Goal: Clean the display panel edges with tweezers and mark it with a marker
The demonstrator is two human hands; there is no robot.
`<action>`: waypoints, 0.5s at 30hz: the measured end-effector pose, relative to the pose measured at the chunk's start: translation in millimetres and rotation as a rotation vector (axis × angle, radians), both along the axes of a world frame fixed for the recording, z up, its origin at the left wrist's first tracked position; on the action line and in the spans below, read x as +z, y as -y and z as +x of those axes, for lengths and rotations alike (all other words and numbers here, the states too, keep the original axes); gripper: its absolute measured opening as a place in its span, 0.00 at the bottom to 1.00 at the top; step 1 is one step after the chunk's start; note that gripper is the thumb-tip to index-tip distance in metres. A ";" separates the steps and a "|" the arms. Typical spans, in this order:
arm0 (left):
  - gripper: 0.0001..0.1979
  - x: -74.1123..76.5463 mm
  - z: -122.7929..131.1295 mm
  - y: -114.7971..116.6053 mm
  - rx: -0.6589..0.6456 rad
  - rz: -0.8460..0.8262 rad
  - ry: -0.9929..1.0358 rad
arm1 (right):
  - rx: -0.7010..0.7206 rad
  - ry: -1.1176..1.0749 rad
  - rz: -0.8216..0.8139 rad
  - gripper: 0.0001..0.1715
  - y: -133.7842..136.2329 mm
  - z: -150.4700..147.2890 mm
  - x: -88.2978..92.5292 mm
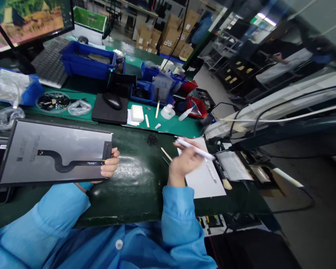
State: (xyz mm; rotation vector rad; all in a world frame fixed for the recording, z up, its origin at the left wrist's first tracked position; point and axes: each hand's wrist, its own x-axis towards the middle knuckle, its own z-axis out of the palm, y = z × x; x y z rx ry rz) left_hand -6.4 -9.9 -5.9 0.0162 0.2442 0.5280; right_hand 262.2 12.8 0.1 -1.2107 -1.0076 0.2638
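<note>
Your left hand clamps the display panel by its right edge, while your right hand, closed on a white pen tool, hovers well apart to the right, the tool not yet on the panel.

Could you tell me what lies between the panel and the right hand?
In the head view: bare green mat beside the panel, plus a thin stick by the right hand holding a pen.

My workshop corner
Past my green tabletop stand a monitor, blue bins and stacked cardboard boxes; grey floor lies to the right.
</note>
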 end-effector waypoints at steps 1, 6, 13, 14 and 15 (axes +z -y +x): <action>0.33 0.0 0.1 0.2 0.001 0.001 0.004 | 0.037 0.009 -0.034 0.21 -1.5 -2.2 -2.6; 0.30 0.5 -1.0 2.9 0.015 0.020 0.022 | 0.034 0.008 -0.046 0.17 -2.3 -7.4 -4.9; 0.31 -6.2 -1.4 0.1 -0.007 0.038 0.054 | -0.057 0.030 0.040 0.19 5.7 -2.0 2.3; 0.31 -7.0 -1.5 -0.7 -0.010 0.041 0.056 | -0.028 0.042 0.009 0.19 2.8 -2.7 0.0; 0.31 -7.7 -1.7 -1.6 -0.009 0.045 0.058 | 0.002 0.052 -0.024 0.18 -0.7 -3.7 -2.5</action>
